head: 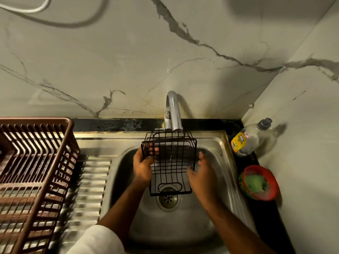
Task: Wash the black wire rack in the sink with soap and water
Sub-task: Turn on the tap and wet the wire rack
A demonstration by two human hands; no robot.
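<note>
Sink [183,226] holds black wire rack [170,163]; left hand [142,166] grips it, right hand [200,177] flat alongside.

The single head camera is looking steeply down from close above the sink [216,143], facing the wall [128,61] behind the sink. Its wide lens is also taking in the tap [173,110] behind the sink and the counter [271,208] right of the sink.

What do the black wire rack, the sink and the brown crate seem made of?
Black wire rack: thin metal wire, probably coated, matte black; rigid open grid. Sink: stainless steel, brushed, with dull smeared reflections. Brown crate: likely moulded plastic, judging by its thick uniform slats and faint sheen.
</note>
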